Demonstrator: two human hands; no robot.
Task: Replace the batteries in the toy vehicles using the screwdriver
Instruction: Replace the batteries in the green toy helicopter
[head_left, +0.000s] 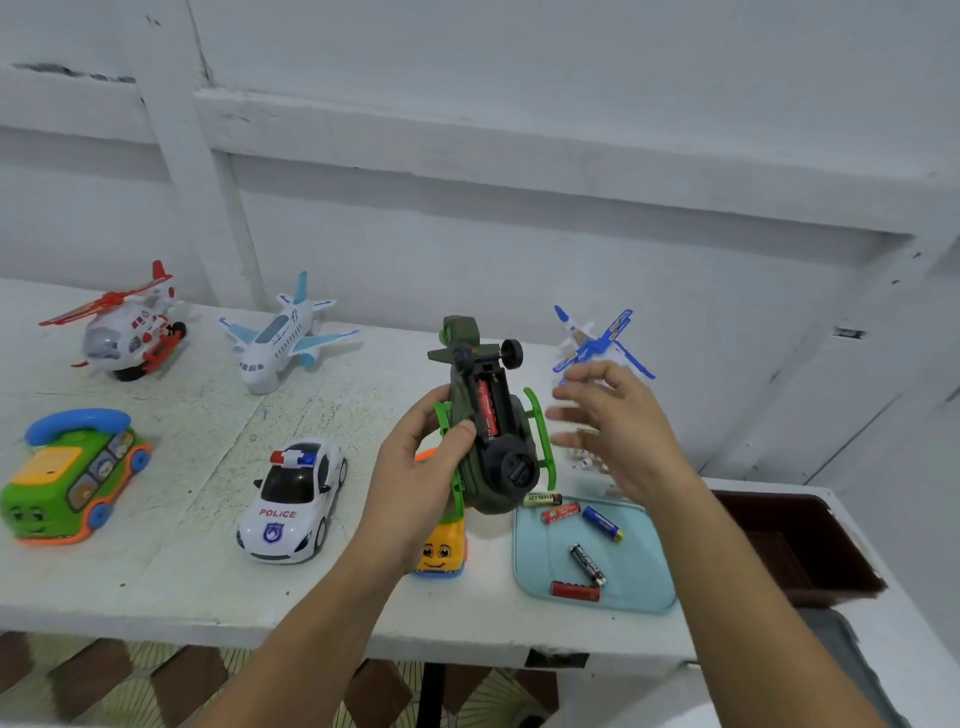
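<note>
Clamped in left grip (415, 483): green toy helicopter (511, 465), belly-up above counter (182, 587), red battery (487, 410) in open compartment. Just right of it, right grip (618, 431), fingers apart, blurred, holding nothing. Below, loose batteries (587, 564) on blue tray (639, 566).

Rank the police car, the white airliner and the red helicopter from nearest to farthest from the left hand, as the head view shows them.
1. The police car, just left of the left hand, which grips the green helicopter.
2. The white airliner, farther back and to the left.
3. The red helicopter, at the far back left.
</note>
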